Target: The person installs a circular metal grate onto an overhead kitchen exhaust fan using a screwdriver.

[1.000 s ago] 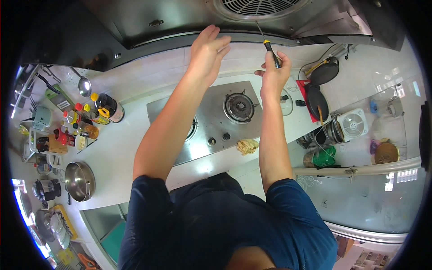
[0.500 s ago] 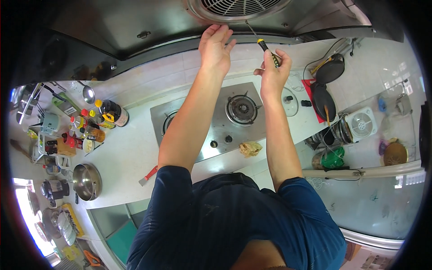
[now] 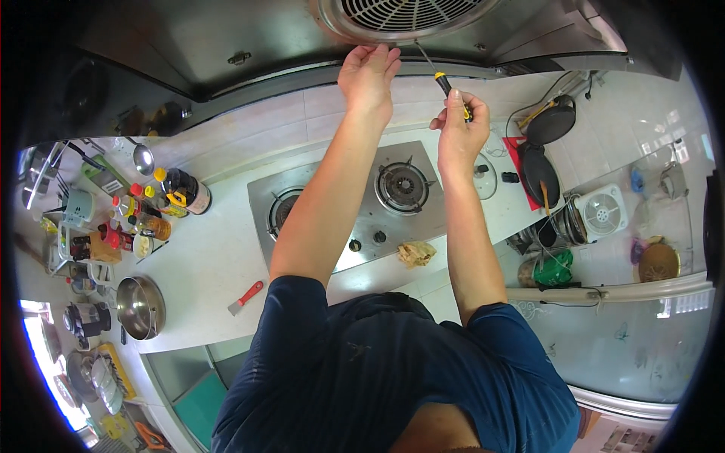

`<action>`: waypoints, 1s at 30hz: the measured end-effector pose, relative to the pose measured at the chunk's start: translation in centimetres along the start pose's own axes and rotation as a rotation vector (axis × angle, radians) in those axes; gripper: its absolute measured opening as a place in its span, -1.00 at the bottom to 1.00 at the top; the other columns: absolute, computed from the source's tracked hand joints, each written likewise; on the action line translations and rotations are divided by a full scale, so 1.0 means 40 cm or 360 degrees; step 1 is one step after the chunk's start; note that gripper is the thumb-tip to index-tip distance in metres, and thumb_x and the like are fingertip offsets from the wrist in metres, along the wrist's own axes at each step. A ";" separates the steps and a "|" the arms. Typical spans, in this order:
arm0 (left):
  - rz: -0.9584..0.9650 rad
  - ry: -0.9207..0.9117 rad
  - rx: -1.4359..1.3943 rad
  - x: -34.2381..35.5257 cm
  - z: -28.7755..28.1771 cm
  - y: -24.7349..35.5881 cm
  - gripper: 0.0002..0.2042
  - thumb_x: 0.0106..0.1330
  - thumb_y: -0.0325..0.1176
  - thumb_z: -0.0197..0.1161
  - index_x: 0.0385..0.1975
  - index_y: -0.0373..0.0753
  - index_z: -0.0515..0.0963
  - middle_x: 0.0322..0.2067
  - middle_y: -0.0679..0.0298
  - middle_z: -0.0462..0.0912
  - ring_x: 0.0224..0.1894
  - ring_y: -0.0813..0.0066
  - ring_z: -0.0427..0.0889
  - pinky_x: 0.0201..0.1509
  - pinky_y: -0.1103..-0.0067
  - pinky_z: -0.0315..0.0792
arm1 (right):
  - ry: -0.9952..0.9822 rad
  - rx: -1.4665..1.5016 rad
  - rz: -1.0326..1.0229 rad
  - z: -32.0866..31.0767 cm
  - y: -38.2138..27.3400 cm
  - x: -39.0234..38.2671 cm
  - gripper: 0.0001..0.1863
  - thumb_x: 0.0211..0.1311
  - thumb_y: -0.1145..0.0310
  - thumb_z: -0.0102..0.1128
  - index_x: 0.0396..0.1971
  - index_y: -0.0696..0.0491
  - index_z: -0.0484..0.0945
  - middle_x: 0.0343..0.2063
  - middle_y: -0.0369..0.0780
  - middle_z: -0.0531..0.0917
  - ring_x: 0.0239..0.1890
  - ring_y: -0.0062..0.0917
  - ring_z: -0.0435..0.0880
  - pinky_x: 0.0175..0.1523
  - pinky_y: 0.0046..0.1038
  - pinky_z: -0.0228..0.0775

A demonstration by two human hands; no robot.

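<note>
My right hand [image 3: 463, 132] grips a screwdriver [image 3: 445, 83] by its black and yellow handle. The slim metal shaft slants up and left, its tip at the lower rim of the range hood's round grille [image 3: 400, 16]. Just left of it, my left hand [image 3: 368, 79] is raised to the hood's underside [image 3: 279, 45], fingers loosely bent and partly apart near the front seam. Nothing shows in that hand, though its fingertips lie against the dark edge and contact is hard to judge. Both forearms reach up over the gas stove [image 3: 347, 204].
A crumpled yellowish cloth [image 3: 416, 254] lies at the stove's front edge. Left on the counter are a red-handled scraper [image 3: 246, 297], a steel pot [image 3: 141, 307] and several sauce bottles [image 3: 181, 190]. Dark pans [image 3: 540, 175] and a white fan [image 3: 603, 210] stand at the right.
My left hand's fingers have drawn closer together and the hand has shifted slightly right. The screwdriver stays at the grille rim, my right hand a little lower. The whole view has shifted slightly.
</note>
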State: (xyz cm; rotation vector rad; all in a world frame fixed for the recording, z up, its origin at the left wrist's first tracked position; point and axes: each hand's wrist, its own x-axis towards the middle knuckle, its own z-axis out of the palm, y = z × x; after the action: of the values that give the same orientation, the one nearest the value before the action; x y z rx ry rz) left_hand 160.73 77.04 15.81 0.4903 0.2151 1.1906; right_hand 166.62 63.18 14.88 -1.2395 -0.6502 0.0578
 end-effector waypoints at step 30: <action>0.0235 0.0072 0.0607 0.011 -0.002 0.013 -0.75 0.50 -0.46 0.23 -0.06 -0.58 0.66 -0.17 0.01 0.79 -0.16 0.21 0.84 -0.12 0.45 0.71 | -0.0181 -0.0039 -0.0133 -0.008 -0.001 0.015 -0.76 0.55 0.31 0.24 -0.07 0.16 0.43 -0.29 -0.22 0.56 -0.41 -0.64 0.50 -0.39 -0.42 0.52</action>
State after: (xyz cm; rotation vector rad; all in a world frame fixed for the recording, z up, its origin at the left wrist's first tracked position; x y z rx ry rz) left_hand 160.42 77.62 16.02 0.8238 0.4559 1.3112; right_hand 167.26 63.12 15.12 -1.2375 -0.8027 0.0516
